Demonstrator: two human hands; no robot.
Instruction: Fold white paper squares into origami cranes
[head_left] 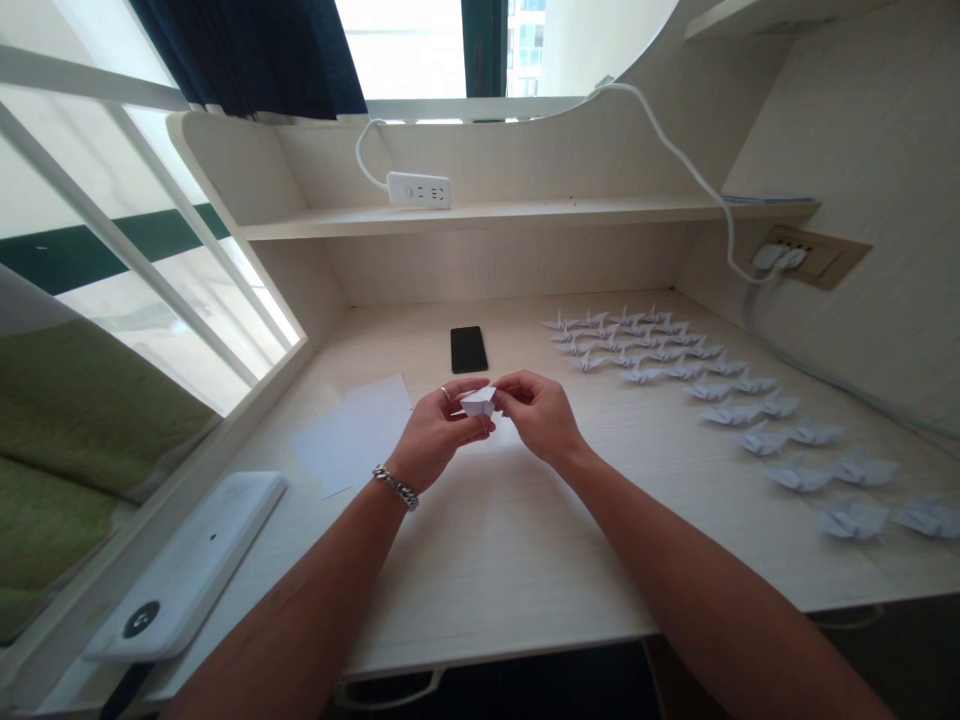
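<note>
A small piece of folded white paper [478,402] is held between my two hands above the middle of the desk. My left hand [441,425], with a ring and a chain bracelet, grips it from the left between thumb and fingers. From the right, my right hand [538,408] pinches its edge with thumb and forefinger. Just left of my left hand lie several flat white paper sheets [352,430], partly overlapping. Over on the right, rows of folded white paper cranes [645,345] stretch from the back toward the right front corner.
A black phone [469,350] lies behind my hands. A long white device [195,560] with a dark round spot sits along the left edge. On the shelf stands a power strip [418,190]; its white cable [675,150] hangs toward a wall socket [814,257] at right.
</note>
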